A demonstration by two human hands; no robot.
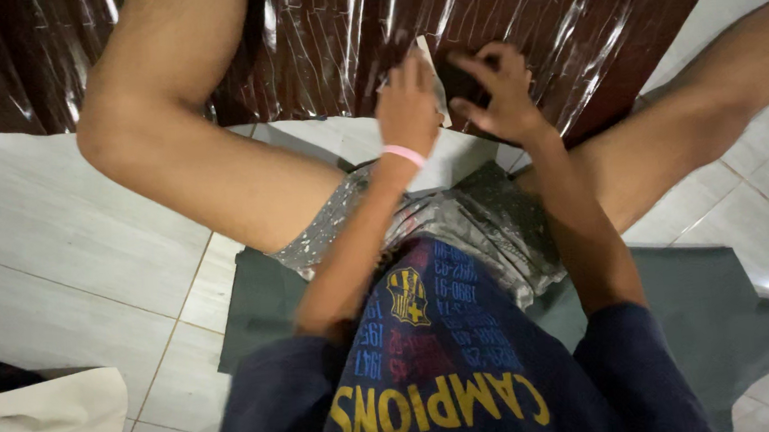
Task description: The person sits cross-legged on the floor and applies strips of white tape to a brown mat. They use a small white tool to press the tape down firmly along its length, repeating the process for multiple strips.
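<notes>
Person sits on tiled floor (52,239), legs spread. Both hands on glossy brown sheet (516,26) at far centre. Left hand (408,106), pink wristband (404,154), presses flat on sheet edge. Right hand (498,91) curls round a small dark object (458,83), blurred. Grey sheet (716,310) lies under person, near.

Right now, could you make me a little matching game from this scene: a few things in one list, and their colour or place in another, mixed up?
Things:
1. glossy sheet
2. wristband
3. mat
4. cloth

Descriptions:
A. pink, on the left hand's wrist
B. cream, at the lower left corner
C. dark brown, shiny, under both hands
D. grey-green, flat on the tiles beneath the seated person

Pairs: 1-C, 2-A, 3-D, 4-B. The right hand presses something dark onto the sheet.
</notes>
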